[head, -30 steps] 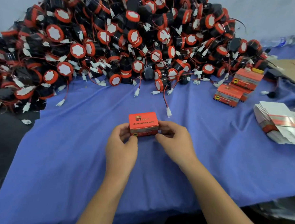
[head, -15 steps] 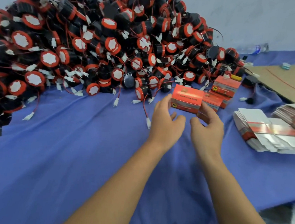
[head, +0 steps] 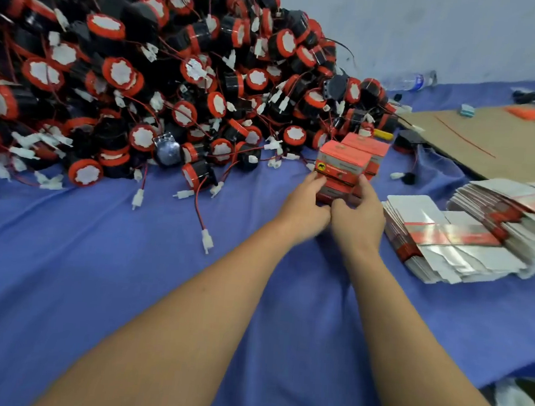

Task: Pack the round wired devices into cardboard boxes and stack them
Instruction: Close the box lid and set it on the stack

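**A packed red box [head: 343, 159] is set on a stack, clasped at both ends.**

The left hand [head: 302, 205] and right hand [head: 359, 215] are curled round the box's ends, fingers kept close together and thumbs tucked side by side in front, so that it is pinched between them directly above the lower boxes [head: 336, 192]. A second stack [head: 368, 146] stands just beyond the fingertips, and the heap of round wired devices [head: 173, 83] lies beyond and outward of the left fingers. Flat box blanks [head: 449, 239] lie outward of the right fingers. The step would be done well if the edges were squared flush with the box beneath before the grip is eased, both sides together, so that nothing is tipped. On the front face a black animal emblem in a yellow disc can be made out; the printed lines are too blurred to be read.
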Action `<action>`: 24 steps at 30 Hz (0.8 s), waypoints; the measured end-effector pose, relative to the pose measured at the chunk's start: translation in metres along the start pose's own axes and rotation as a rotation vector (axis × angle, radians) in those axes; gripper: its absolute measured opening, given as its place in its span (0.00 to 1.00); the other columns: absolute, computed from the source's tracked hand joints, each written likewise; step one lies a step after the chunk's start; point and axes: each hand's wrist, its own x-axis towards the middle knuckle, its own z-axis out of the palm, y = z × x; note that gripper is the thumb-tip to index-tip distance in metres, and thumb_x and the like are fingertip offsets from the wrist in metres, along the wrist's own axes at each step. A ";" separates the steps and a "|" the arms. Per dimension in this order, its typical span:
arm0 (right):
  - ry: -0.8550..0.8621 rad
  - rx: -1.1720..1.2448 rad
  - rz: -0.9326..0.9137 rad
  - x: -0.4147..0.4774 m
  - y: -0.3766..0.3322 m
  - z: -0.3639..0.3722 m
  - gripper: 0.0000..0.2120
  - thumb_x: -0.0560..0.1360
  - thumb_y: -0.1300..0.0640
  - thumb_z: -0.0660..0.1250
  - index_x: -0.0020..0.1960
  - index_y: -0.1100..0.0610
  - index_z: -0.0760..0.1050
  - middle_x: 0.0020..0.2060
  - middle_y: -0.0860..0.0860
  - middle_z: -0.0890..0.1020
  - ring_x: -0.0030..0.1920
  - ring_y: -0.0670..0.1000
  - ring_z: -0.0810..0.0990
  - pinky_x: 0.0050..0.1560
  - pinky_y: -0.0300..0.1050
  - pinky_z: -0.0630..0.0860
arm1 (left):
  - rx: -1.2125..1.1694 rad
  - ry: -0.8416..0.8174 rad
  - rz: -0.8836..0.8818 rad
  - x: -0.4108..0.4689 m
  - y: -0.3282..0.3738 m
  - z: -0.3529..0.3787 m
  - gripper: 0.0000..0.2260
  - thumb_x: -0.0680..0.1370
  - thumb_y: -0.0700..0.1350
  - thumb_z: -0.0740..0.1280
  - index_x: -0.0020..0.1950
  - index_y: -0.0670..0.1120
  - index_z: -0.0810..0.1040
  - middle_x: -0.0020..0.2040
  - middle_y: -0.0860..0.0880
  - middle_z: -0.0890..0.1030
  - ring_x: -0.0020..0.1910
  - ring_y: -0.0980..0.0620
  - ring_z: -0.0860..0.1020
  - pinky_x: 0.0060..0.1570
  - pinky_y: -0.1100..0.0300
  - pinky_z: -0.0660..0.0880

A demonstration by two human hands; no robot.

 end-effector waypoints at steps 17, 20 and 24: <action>0.286 -0.425 0.069 -0.032 0.027 -0.116 0.21 0.76 0.61 0.65 0.67 0.52 0.80 0.64 0.59 0.82 0.65 0.66 0.76 0.60 0.55 0.72 | -0.086 0.104 0.057 -0.057 0.057 0.105 0.10 0.78 0.39 0.71 0.58 0.43 0.87 0.52 0.43 0.87 0.51 0.46 0.85 0.56 0.52 0.80; 0.258 -0.534 0.082 -0.037 0.033 -0.114 0.19 0.76 0.61 0.66 0.65 0.55 0.82 0.64 0.61 0.80 0.64 0.69 0.74 0.61 0.60 0.72 | -0.057 0.079 0.035 -0.059 0.046 0.113 0.09 0.77 0.40 0.73 0.57 0.44 0.87 0.51 0.42 0.87 0.51 0.44 0.85 0.56 0.50 0.80; 0.267 -0.585 0.061 -0.039 0.037 -0.113 0.17 0.80 0.58 0.64 0.66 0.53 0.81 0.68 0.56 0.78 0.69 0.65 0.70 0.65 0.59 0.68 | -0.108 0.135 -0.008 -0.059 0.042 0.115 0.08 0.77 0.45 0.75 0.54 0.45 0.88 0.49 0.47 0.88 0.47 0.55 0.85 0.50 0.62 0.79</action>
